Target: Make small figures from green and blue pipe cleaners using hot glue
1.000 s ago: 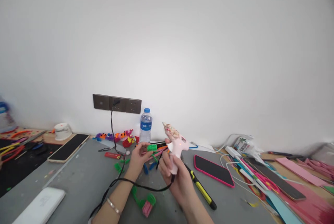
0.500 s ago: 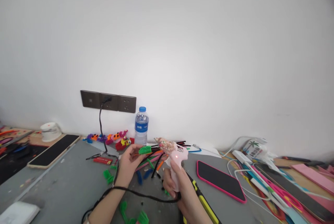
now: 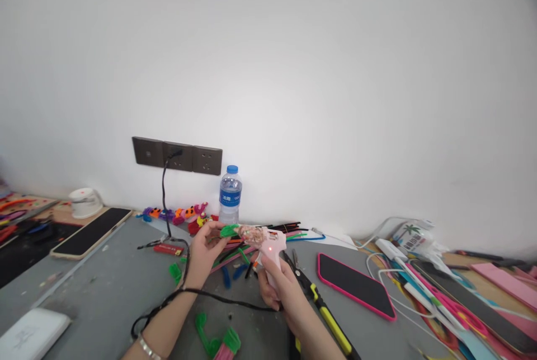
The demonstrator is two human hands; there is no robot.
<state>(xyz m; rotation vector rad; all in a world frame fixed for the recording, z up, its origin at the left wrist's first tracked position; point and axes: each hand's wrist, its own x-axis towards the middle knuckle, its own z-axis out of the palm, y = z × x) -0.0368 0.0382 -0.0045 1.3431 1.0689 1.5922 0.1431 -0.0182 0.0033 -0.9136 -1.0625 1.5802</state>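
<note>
Between the fingertips of my left hand (image 3: 206, 253) is a small green fuzzy piece (image 3: 229, 230), which looks like bent pipe cleaner. My right hand (image 3: 279, 287) is wrapped round the handle of a pale pink glue gun (image 3: 273, 243) with a red light lit on its side. Its crusted nozzle end (image 3: 251, 233) points left and meets the green piece, though I cannot tell if they touch. From the gun's handle a black cord (image 3: 226, 308) runs across my left forearm. More green fuzzy pieces (image 3: 207, 335) lie on the grey mat below, one with pink strands.
Behind my hands stand a water bottle (image 3: 230, 195) and a pile of pipe cleaners (image 3: 289, 228). Yellow-black pliers (image 3: 323, 312) and a pink-cased phone (image 3: 354, 286) lie right; another phone (image 3: 91, 233) lies left. A wall socket (image 3: 178, 156) holds the plug.
The glue gun has moved left, bringing its nozzle up to the green piece in my left hand. The view has shifted slightly, and more of the pliers shows.
</note>
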